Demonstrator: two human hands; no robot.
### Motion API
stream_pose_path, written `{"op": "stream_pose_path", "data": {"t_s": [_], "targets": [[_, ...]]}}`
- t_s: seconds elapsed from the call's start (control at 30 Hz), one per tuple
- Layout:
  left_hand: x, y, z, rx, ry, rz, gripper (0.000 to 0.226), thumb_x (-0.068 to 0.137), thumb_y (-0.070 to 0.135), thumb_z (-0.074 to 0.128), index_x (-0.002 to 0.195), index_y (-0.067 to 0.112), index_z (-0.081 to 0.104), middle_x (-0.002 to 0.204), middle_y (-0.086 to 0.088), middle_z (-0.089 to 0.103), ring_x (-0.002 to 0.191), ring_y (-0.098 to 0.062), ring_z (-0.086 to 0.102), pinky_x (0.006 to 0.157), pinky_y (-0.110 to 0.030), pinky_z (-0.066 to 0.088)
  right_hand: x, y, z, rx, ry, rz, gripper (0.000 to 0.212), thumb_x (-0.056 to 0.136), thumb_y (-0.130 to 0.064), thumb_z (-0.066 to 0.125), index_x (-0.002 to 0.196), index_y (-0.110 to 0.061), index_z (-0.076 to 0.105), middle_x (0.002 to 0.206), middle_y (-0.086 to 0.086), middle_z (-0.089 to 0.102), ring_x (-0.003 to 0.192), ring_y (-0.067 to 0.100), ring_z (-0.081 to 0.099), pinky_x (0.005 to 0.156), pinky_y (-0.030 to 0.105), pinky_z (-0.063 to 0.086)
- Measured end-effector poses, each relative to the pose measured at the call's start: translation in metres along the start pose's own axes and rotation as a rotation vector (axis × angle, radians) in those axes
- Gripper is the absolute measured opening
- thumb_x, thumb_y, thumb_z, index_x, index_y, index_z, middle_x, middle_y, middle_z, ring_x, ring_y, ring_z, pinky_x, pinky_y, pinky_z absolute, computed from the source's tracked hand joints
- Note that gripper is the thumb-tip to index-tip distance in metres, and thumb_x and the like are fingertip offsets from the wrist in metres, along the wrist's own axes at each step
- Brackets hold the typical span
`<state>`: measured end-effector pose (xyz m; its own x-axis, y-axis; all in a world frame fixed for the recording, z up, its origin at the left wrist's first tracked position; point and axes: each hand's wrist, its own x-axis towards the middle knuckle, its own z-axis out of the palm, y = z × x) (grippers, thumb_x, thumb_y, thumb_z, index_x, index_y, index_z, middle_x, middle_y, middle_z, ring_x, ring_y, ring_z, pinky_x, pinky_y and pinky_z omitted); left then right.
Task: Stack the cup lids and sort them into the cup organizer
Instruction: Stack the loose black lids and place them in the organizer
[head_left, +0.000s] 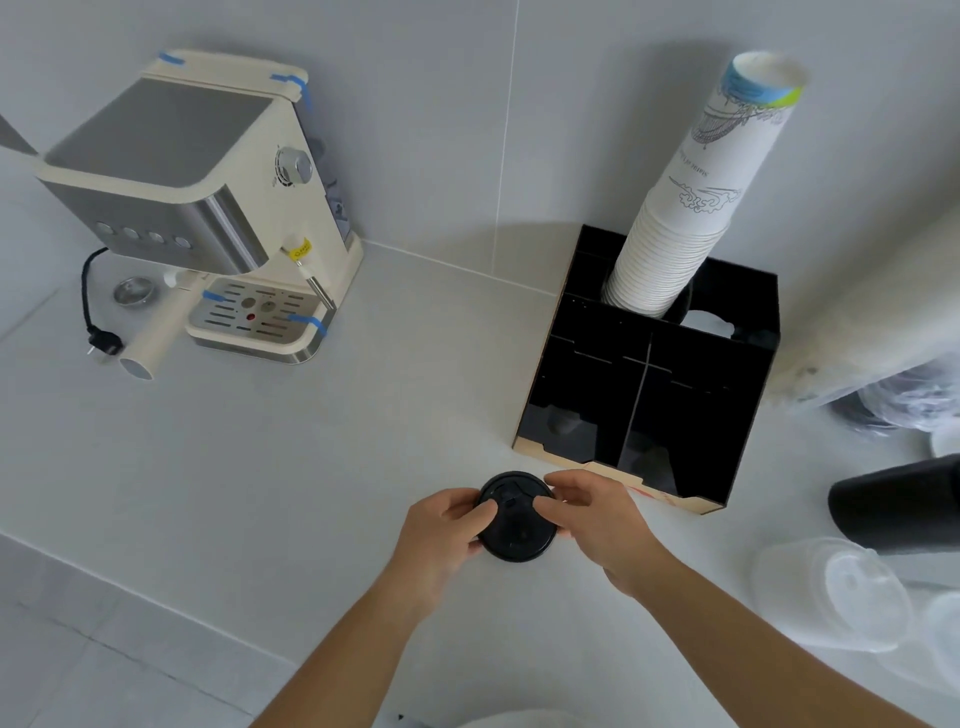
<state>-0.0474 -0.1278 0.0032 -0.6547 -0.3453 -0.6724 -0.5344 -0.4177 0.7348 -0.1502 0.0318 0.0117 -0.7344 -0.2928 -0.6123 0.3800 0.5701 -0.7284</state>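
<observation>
A black cup lid (517, 525), perhaps a short stack of them, is held between both hands just above the white counter, in front of the black cup organizer (748, 415). My left hand (441, 540) grips its left rim and my right hand (597, 519) grips its right rim, thumbs on top. The organizer's two front compartments look dark and I cannot tell what is in them. A tall stack of white paper cups (691, 208) leans out of a back compartment. Clear plastic lids (841, 592) lie at the right.
A cream espresso machine (208, 208) with its cord and plug (98, 332) stands at the back left by the tiled wall. A black cylinder (893, 504) lies at the right edge, with plastic bags (904, 400) behind it.
</observation>
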Motion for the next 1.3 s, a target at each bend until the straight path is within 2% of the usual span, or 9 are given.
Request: {"op": "stream_pose_path", "data": {"t_s": [0.1,0.2,0.3,0.37,0.67,0.83,1.07,1.2,1.3], "targets": [[-0.004,0.005,-0.001,0.009,-0.025,0.039,0.014,0.081,0.011,0.074,0.095,0.013,0.072,0.087,-0.003,0.079,0.089,-0.019,0.073,0.075,-0.029,0.060,-0.011,0.001,-0.007,0.027,-0.006,-0.026,0.032,0.082,-0.029,0.078,0.112,-0.029,0.067,0.101,-0.003,0.072,0.085,0.015,0.071,0.073,0.029,0.059],[-0.012,0.010,0.001,0.032,-0.086,0.085,0.022,0.079,0.015,0.076,0.100,0.011,0.073,0.092,-0.006,0.078,0.091,-0.019,0.073,0.078,-0.033,0.060,-0.024,0.003,-0.016,0.067,-0.017,-0.055,0.031,0.082,-0.025,0.079,0.110,-0.030,0.068,0.100,0.000,0.072,0.085,0.020,0.073,0.086,0.041,0.060],[-0.021,0.014,0.007,0.047,-0.116,0.123,0.036,0.074,0.021,0.079,0.106,0.008,0.072,0.098,-0.008,0.077,0.094,-0.021,0.073,0.082,-0.037,0.060,-0.038,0.005,-0.025,0.134,0.000,-0.096,0.028,0.082,-0.022,0.078,0.107,-0.029,0.070,0.101,0.001,0.071,0.086,0.022,0.073,0.085,0.041,0.061],[-0.027,0.016,0.011,0.029,-0.101,0.142,0.040,0.074,0.022,0.080,0.109,0.008,0.070,0.102,-0.008,0.076,0.094,-0.020,0.073,0.079,-0.033,0.059,-0.047,0.006,-0.030,0.187,0.029,-0.118,0.028,0.084,-0.019,0.077,0.111,-0.023,0.071,0.101,0.004,0.072,0.088,0.024,0.073,0.085,0.043,0.061],[-0.062,0.015,0.033,-0.003,-0.168,0.177,0.034,0.078,0.017,0.077,0.111,0.016,0.068,0.097,-0.010,0.076,0.079,-0.018,0.071,0.072,-0.026,0.057,-0.079,0.011,-0.056,0.414,0.076,-0.184,0.024,0.087,-0.009,0.073,0.109,-0.018,0.072,0.102,0.012,0.075,0.093,0.028,0.073,0.080,0.038,0.062],[-0.067,0.016,0.052,0.032,-0.170,0.212,0.036,0.077,0.020,0.078,0.111,0.019,0.068,0.096,-0.007,0.077,0.087,-0.022,0.073,0.072,-0.026,0.057,-0.088,0.019,-0.070,0.452,0.129,-0.184,0.022,0.086,-0.010,0.073,0.108,-0.014,0.071,0.100,0.013,0.075,0.091,0.026,0.074,0.080,0.038,0.062],[-0.068,0.024,0.082,0.100,-0.155,0.261,0.036,0.067,0.026,0.079,0.101,0.022,0.071,0.083,-0.004,0.077,0.072,-0.016,0.073,0.064,-0.022,0.057,-0.097,0.024,-0.094,0.442,0.172,-0.201,0.021,0.086,-0.013,0.073,0.107,-0.016,0.072,0.100,0.013,0.074,0.096,0.031,0.071,0.088,0.044,0.059],[-0.064,0.034,0.092,0.084,-0.120,0.288,0.027,0.074,0.017,0.079,0.098,0.018,0.069,0.081,-0.005,0.077,0.067,-0.014,0.072,0.062,-0.022,0.057,-0.093,0.019,-0.103,0.427,0.185,-0.214,0.019,0.087,-0.011,0.072,0.104,-0.017,0.072,0.099,0.012,0.076,0.095,0.030,0.072,0.086,0.042,0.059],[-0.061,0.041,0.097,0.060,-0.100,0.308,0.024,0.076,0.014,0.078,0.099,0.015,0.071,0.090,-0.004,0.077,0.075,-0.015,0.073,0.064,-0.023,0.058,-0.085,0.011,-0.106,0.410,0.206,-0.228,0.019,0.086,-0.009,0.071,0.103,-0.017,0.072,0.096,0.008,0.078,0.094,0.028,0.073,0.086,0.040,0.060]]}}
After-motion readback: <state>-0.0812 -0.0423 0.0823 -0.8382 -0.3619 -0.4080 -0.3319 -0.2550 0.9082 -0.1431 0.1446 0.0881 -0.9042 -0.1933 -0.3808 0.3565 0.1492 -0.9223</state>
